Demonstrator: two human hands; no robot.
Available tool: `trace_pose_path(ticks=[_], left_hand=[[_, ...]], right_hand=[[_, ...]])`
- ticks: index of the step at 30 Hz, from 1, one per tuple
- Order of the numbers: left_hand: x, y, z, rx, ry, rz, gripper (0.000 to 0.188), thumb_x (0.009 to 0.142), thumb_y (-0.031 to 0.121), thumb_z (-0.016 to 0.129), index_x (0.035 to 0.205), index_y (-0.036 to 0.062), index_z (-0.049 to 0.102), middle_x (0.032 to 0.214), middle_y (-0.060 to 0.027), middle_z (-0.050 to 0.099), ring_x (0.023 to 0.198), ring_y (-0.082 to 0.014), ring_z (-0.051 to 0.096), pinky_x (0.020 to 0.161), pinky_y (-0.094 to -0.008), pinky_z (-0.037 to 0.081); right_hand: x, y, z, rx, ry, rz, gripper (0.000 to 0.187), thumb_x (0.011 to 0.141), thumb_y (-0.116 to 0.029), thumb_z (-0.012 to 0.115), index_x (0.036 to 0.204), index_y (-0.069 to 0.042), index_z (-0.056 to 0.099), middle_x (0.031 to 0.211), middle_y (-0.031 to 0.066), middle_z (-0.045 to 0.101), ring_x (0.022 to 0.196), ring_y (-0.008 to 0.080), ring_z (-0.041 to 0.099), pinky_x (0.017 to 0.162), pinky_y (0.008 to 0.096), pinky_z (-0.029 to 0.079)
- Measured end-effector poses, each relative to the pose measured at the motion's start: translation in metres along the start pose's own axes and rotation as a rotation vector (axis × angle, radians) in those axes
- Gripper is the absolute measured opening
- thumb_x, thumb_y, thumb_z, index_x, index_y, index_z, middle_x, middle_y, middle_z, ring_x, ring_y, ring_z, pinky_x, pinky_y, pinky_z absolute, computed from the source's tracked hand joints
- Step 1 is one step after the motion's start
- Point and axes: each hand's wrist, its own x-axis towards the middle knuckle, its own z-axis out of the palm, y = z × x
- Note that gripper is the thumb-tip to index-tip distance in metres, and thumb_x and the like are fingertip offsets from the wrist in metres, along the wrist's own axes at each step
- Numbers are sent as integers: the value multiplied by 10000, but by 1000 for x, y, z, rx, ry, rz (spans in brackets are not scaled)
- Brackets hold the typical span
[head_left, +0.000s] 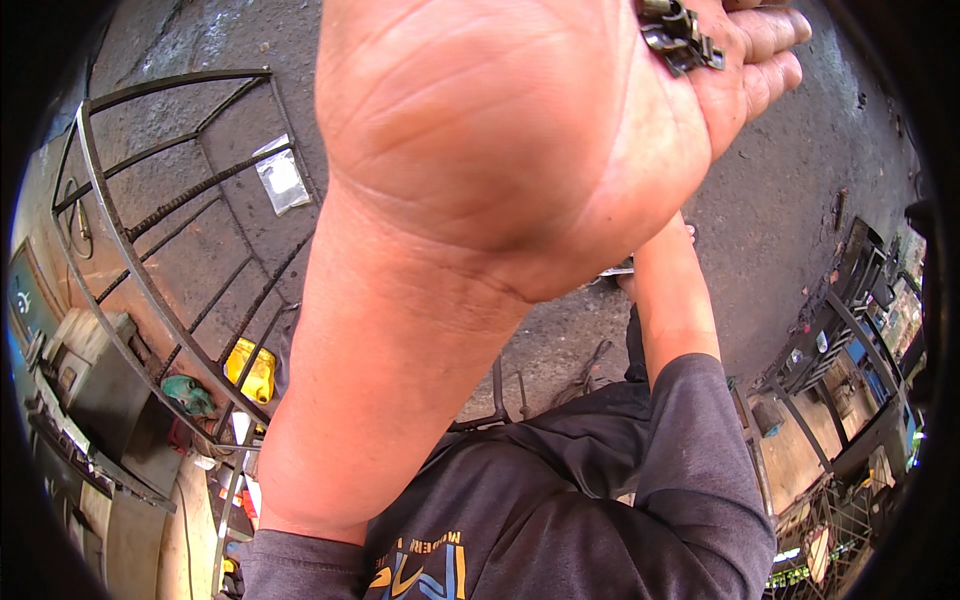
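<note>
The left hand (pixel 520 130), right of the metal frame (pixel 98 180), is palm up, its visible fingers loosely extended, with small dark metal clips (pixel 680 42) lying near their base. Farther right of the frame, the right hand (pixel 628 285) is mostly hidden; its grip cannot be told. A packet (pixel 284 182) lies at the frame's right edge, a yellow container (pixel 250 370) by its near end.
</note>
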Motion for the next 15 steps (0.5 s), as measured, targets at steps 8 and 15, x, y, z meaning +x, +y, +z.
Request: trace_pose_path(ticks=[8,15], left_hand=[[1,0,3,-6,-1,-6,916,1015,680,428,1530,-77,396,1538,-278,456,1418,-382,457,1181,-449,381],[7,3,6,-5,-2,-26,919,1015,685,425,1531,-75,396,1535,-276,462,1414,-378,464,1178,-445,386]], right_hand=[[-2,-3,-5,84,-35,204,348,913,-371,685,1158,-138,772,1155,144,740,1071,361,700,946,470,539],[3,-12,-13,105,-186,314,408,897,-423,692,1151,-115,778,1172,175,734,1084,389,695,964,487,528]])
